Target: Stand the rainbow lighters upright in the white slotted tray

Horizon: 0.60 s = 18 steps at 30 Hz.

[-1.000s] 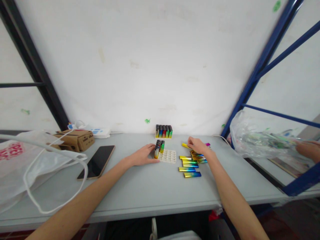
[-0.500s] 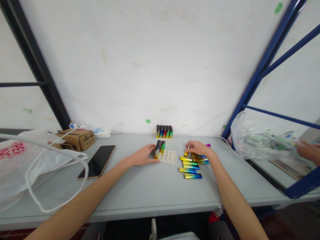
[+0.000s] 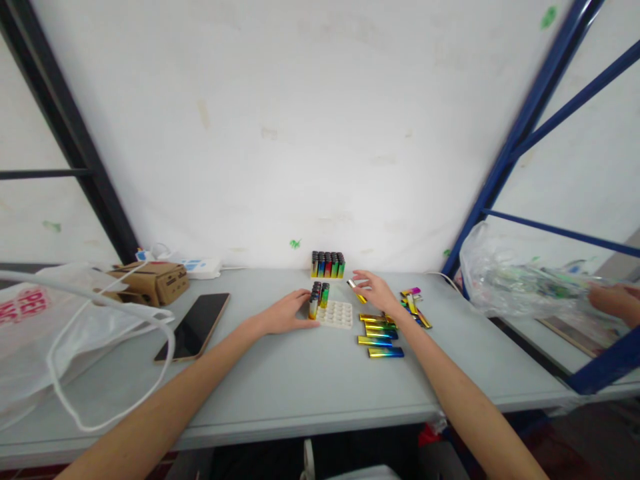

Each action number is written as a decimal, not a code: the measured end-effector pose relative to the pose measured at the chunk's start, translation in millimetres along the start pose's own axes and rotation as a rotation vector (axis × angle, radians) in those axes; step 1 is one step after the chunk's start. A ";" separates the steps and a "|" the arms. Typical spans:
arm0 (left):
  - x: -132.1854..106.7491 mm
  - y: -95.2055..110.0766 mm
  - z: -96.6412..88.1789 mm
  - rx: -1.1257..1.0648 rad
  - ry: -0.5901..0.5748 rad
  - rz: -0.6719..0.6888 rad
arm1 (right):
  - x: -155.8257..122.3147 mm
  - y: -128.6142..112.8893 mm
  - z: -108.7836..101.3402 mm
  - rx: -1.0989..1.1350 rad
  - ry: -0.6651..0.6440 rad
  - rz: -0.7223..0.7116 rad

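Observation:
My left hand (image 3: 285, 312) grips the left end of a white tray (image 3: 343, 315) with rows of round holes, its thumb at the front corner and its fingers behind. Several upright lighters (image 3: 314, 305), shiny and multicoloured, stand in the tray's left side; the holes further right show bare. My right hand (image 3: 375, 291) is to the right of the tray and a little above the table, pinching a yellow lighter (image 3: 361, 298) with a silvery top, held tilted. Below and right of it lie loose shiny lighters (image 3: 385, 352), yellow to blue, some partly under the wrist.
Against the wall stands a block of upright lighters (image 3: 328, 265). On the left are a phone (image 3: 195, 327), a cardboard box (image 3: 163, 283), a power strip (image 3: 201, 268), a plastic bag (image 3: 30, 333) and a white cable. At right another person's hand (image 3: 617, 303) touches a clear bag (image 3: 520, 287).
My right hand has lifted a lighter from the loose pile and moved left toward the tray, uncovering more lighters at the pile's right. My left hand stays at the tray.

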State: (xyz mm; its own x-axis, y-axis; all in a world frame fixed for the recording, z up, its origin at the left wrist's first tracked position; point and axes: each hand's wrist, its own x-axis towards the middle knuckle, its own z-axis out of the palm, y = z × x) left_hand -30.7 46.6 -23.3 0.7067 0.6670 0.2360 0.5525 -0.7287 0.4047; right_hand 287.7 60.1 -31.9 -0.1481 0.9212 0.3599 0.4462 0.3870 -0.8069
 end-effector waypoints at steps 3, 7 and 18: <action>-0.1 0.3 -0.1 -0.002 0.006 0.011 | -1.3 -13.4 -0.7 0.223 -0.031 0.031; -0.2 1.0 -0.1 -0.003 0.004 0.011 | -8.7 -38.5 6.4 0.427 -0.125 0.110; 0.3 2.4 0.3 -0.025 0.012 0.023 | -26.0 -70.8 48.2 0.346 -0.126 0.111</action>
State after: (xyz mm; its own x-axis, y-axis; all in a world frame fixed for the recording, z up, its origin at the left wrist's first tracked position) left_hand -29.0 45.0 -22.5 0.7135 0.6520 0.2565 0.5248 -0.7398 0.4209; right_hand 217.4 10.8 -6.7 -0.2324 0.9477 0.2186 0.1443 0.2559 -0.9559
